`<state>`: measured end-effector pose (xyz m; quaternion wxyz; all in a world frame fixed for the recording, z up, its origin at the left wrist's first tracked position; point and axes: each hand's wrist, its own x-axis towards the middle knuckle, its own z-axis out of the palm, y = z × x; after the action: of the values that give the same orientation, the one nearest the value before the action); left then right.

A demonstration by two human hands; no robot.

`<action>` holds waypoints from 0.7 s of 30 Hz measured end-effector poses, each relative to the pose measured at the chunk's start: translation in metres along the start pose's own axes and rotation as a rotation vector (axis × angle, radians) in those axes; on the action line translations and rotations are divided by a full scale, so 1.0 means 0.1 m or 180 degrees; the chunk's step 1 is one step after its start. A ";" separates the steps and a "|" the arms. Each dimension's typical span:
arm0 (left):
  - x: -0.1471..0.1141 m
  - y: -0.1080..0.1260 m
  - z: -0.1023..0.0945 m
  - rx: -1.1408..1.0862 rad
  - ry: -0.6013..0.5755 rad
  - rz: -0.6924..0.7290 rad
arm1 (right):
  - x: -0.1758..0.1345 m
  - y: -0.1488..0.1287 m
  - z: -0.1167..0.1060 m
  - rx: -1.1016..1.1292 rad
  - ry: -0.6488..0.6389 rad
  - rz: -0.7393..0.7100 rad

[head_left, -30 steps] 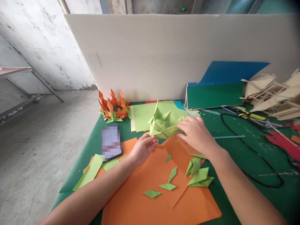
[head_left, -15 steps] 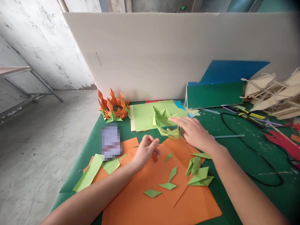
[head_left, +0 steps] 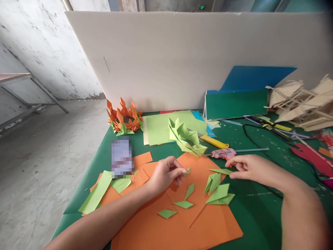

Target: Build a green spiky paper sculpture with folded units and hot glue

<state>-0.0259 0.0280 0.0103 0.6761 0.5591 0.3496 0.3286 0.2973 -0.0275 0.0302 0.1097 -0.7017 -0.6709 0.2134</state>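
My left hand (head_left: 169, 173) is over the orange paper (head_left: 145, 222), fingers curled, thumb and forefinger closed at a small folded green paper leaf (head_left: 188, 171). To the right, my right hand (head_left: 248, 169) is open, its thumb and forefinger apart about the tip of a thin green paper leaf (head_left: 220, 171). Just beyond that hand lies a pink glue gun (head_left: 223, 153) with a glue stick in it. Several loose green leaves (head_left: 183, 204) and two folded green clusters (head_left: 221, 195) rest on the orange paper. A green folded paper ring (head_left: 187, 139) stands behind them.
An orange and green paper crown (head_left: 125, 118) stands back left, with a blurred phone-like object (head_left: 122, 157) before it. A yellow cutter (head_left: 215, 141) lies behind the glue gun. Black cable (head_left: 244, 133), tools and a wooden model (head_left: 304, 104) occupy the right. A white board (head_left: 156, 62) closes the back.
My right hand has left the green paper ring and moved right and nearer to the thin leaf, uncovering the glue gun and cutter. My left hand has moved right to the small leaf.
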 end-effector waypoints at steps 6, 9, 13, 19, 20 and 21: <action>0.00 0.00 -0.02 0.0037 0.0048 -0.0037 | 0.06 -0.13 0.02 -0.0498 -0.0471 0.0031; 0.02 -0.02 -0.04 0.0020 0.0024 -0.0076 | 0.01 -0.22 -0.06 -0.0239 -0.0246 -0.0119; 0.05 0.01 -0.03 -0.0078 -0.0037 0.0013 | -0.05 -0.48 -0.06 0.0460 0.0884 -0.0808; 0.06 0.07 0.01 -0.0545 -0.0701 -0.0389 | 0.02 -0.97 0.25 0.0094 0.1450 -0.2500; 0.07 0.07 0.01 -0.0663 -0.0755 -0.0493 | 0.03 -1.02 0.30 0.0042 0.1406 -0.2596; 0.07 0.07 0.01 -0.0755 -0.0781 -0.0584 | 0.04 -1.05 0.33 0.0014 0.1336 -0.2665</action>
<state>-0.0213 0.0346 0.0167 0.8020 0.4772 0.2729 0.2339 0.1891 -0.0199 0.0470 0.3213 -0.3985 -0.8591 0.0056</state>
